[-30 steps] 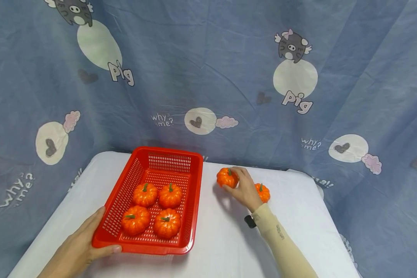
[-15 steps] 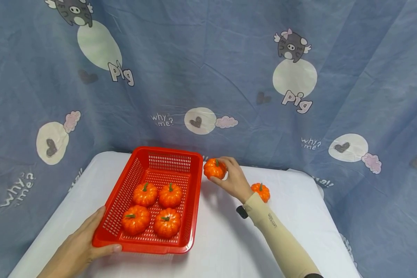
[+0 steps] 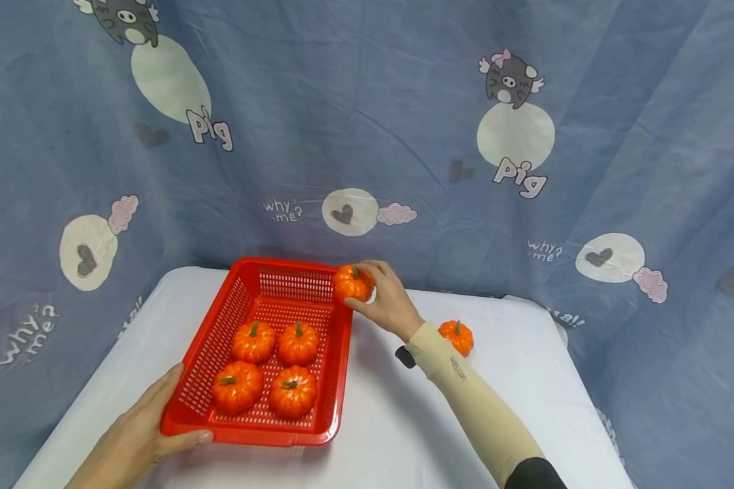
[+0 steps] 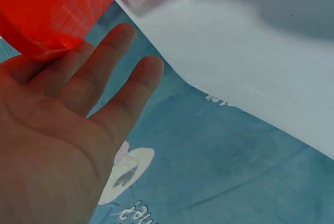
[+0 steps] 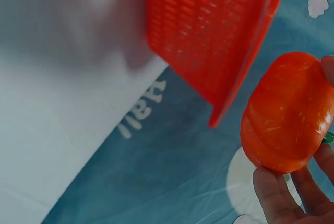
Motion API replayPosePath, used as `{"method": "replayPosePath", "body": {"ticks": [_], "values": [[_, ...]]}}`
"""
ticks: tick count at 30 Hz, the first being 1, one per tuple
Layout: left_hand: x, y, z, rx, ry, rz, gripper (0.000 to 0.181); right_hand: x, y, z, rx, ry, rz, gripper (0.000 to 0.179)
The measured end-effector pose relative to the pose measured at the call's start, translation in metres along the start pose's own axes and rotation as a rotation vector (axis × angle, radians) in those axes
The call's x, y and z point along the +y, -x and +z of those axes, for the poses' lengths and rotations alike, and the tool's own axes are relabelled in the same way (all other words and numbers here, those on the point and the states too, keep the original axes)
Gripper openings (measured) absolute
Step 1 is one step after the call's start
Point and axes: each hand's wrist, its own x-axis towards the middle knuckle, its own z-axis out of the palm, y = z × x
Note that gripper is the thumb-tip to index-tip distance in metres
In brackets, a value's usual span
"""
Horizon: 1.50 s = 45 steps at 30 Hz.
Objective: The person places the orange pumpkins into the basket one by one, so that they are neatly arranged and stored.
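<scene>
At 8 o'clock in the head view, the left-hand grip (image 3: pixel 131 431) is released, resting against the near-left corner of a red basket (image 3: pixel 281 435), fingers stretched along the side wall and thumb on the near one. In the basket sit four orange pumpkins (image 3: pixel 236 387) with green stems, two nearer at their group's 8 and 5 o'clock, two behind at 11 and 2. A beige sleeve (image 3: pixel 483 407) runs in from 5 o'clock. Beyond it, at 4 o'clock, a lone pumpkin (image 3: pixel 459 334) sits on the white-covered tabletop (image 3: pixel 397 435), partly hidden by the sleeve. Farther off, the right-hand grip (image 3: pixel 390 300) grasps a glossy orange pumpkin (image 3: pixel 350 285) at the basket's far corner, between 1 and 2 o'clock; the right wrist view shows it apart from the rim. Farthest, at 12 o'clock, hangs a blue cloth (image 3: pixel 269 81) printed with pigs, hearts and lettering
</scene>
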Motion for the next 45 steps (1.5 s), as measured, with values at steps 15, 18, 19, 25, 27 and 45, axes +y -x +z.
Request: {"method": "replayPosePath", "body": {"ticks": [15, 18, 19, 25, 27, 45], "values": [[-0.004, 0.002, 0.004, 0.021, -0.001, 0.016, 0.135, -0.029, -0.031, 0.026, -0.077, -0.032, -0.013, 0.066], [-0.004, 0.003, 0.005, 0.031, -0.006, 0.026, 0.134, -0.034, -0.035, 0.030, -0.089, -0.038, -0.013, 0.066], [-0.004, 0.004, 0.005, 0.033, -0.009, 0.027, 0.134, -0.035, -0.036, 0.032, -0.093, -0.038, -0.013, 0.066], [-0.004, 0.005, 0.006, 0.033, -0.002, 0.036, 0.136, -0.044, -0.049, 0.040, -0.103, -0.024, -0.019, 0.069], [-0.004, 0.004, 0.005, 0.026, 0.005, 0.033, 0.137, -0.047, -0.054, 0.044, -0.099, -0.032, -0.013, 0.072], [-0.003, -0.001, 0.003, -0.020, 0.028, -0.027, 0.139, -0.062, -0.080, 0.091, -0.202, -0.011, 0.071, 0.068]]}}
